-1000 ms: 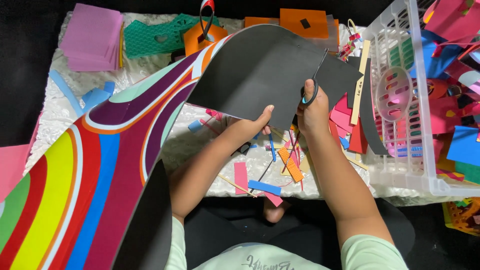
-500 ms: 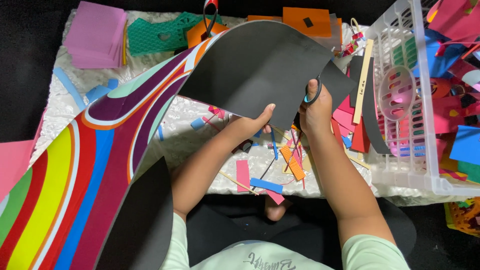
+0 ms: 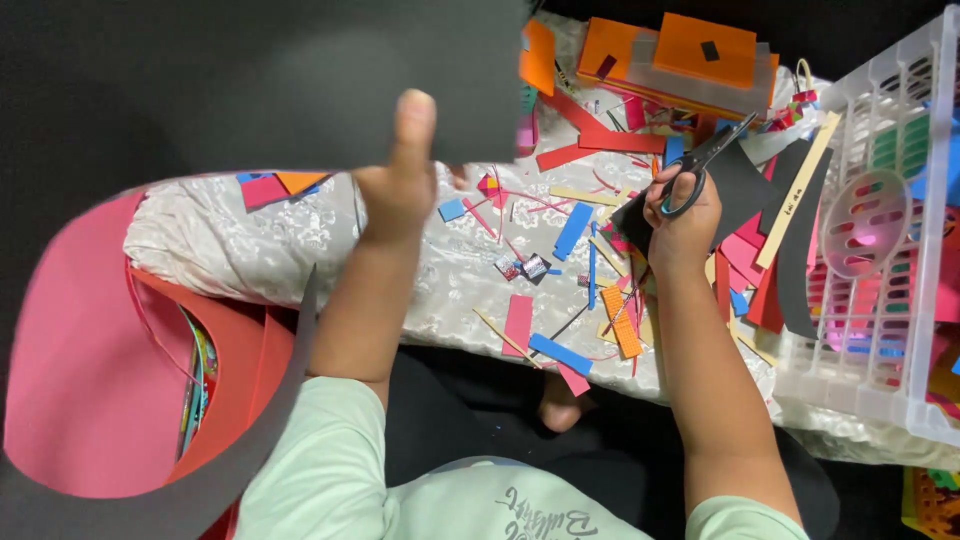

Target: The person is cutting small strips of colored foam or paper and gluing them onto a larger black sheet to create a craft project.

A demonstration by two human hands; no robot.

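Seated over a low counter (image 3: 300,250) draped in pale patterned cloth, a person works through a large black sheet (image 3: 250,80) of craft paper, which fills the frame from nine o'clock to twelve. The left hand (image 3: 400,190) pinches the sheet's lower edge, thumb pressed flat on the near face and pointing to twelve o'clock, the other fingers hidden behind the paper. The right hand (image 3: 683,215), at about two o'clock, is closed through the loops of a pair of black-handled scissors (image 3: 705,165); the blades lie against a smaller black piece (image 3: 745,190) and look nearly together, though whether they are biting into it cannot be told.

The cutting looks well under way rather than finished: a long curved black strip (image 3: 240,450) trails down toward seven o'clock beside a pink sheet (image 3: 75,370) and a red one (image 3: 235,370), while most of the big sheet looks whole. Offcuts (image 3: 560,290) in blue, pink, orange and red litter the cloth between the hands. The black paper is matt, stiff enough to hold a bow, with a clean straight lower edge.

At three o'clock stands a white plastic basket (image 3: 850,370) packed with coloured scraps; at one o'clock sit orange boxes (image 3: 680,55)
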